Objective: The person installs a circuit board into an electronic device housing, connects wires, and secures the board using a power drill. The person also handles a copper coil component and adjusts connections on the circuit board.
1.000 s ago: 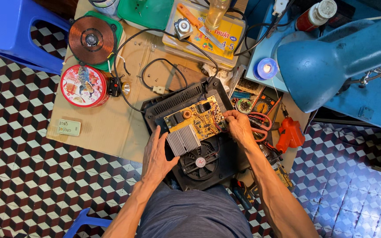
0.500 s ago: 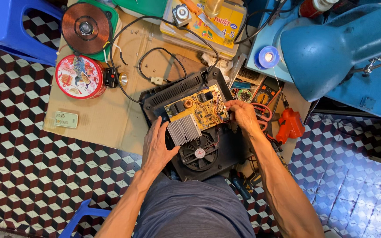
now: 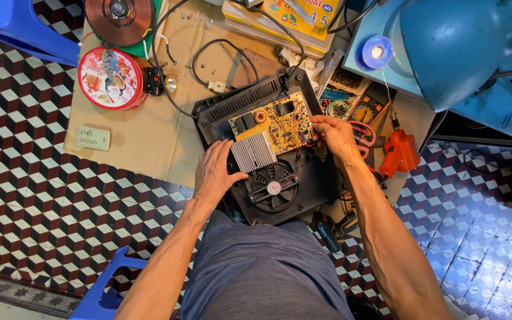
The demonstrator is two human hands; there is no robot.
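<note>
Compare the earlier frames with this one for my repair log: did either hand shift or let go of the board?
Little changed. The left hand stays at the finned heat sink and the right hand stays on the right edge of the yellow circuit board; neither let go. The board still lies in the black casing above the fan. Only the head camera drifted, sliding the scene in the picture.

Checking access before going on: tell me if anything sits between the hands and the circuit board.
Nothing visible does. The left hand rests against the heatsink edge, and the right hand touches the yellow circuit board directly.
</note>
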